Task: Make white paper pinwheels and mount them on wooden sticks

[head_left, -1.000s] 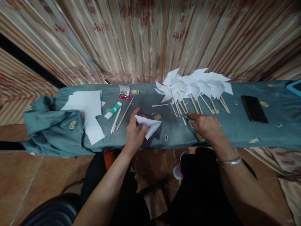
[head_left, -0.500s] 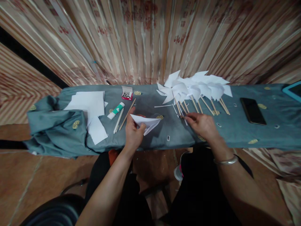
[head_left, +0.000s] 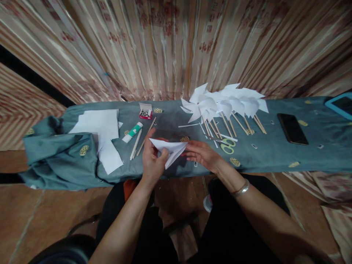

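A folded white sheet of paper (head_left: 172, 147) is up off the cloth in front of me, creased into a pointed shape. My left hand (head_left: 154, 159) grips its left part, thumb pressed on the near side. At the paper's right tip, my right hand (head_left: 202, 154) pinches the corner between thumb and fingers. Green-handled scissors (head_left: 227, 145) lie just beyond the right hand, blades pointing left among thin paper strips (head_left: 189, 125). Behind them, several white paper pinwheels (head_left: 205, 104) on wooden sticks lie overlapping in a row.
Left on the cloth-covered table (head_left: 170, 126) are white paper sheets (head_left: 100, 124), a glue stick (head_left: 132, 132), a white rod (head_left: 136, 144), a wooden stick (head_left: 146, 136) and a small red box of metal pins (head_left: 145, 111). A phone (head_left: 292, 128) and blue-edged tablet (head_left: 341, 106) lie right.
My right hand has let go of the scissors, now lying on the cloth, and moved left to the folded paper's tip. The left hand keeps its hold on the paper.
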### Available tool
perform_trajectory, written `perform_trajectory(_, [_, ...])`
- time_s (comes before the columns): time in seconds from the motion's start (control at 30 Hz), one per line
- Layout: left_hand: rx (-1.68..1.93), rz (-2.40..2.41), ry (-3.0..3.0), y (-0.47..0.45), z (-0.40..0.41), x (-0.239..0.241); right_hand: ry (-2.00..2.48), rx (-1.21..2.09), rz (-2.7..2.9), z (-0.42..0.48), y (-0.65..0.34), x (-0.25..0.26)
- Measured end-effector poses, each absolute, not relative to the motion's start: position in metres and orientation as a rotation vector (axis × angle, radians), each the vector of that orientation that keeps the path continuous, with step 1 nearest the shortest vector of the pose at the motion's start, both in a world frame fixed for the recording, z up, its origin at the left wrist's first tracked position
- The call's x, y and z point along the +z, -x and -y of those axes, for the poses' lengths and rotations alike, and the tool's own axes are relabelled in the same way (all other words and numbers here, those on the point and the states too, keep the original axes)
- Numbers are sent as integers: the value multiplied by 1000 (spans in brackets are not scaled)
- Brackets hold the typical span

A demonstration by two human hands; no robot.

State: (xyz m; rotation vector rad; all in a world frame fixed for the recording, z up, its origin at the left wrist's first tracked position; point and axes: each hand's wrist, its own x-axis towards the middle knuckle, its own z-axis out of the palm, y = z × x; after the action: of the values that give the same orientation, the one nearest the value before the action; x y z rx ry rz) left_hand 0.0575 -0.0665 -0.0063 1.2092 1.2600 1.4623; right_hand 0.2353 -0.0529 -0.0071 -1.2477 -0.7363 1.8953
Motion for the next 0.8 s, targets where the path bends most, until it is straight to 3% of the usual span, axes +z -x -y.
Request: perform_trajectory(0.8, [1544, -1209, -1042, -53, 62, -6, 1090, 1993, 787, 57, -236, -6])
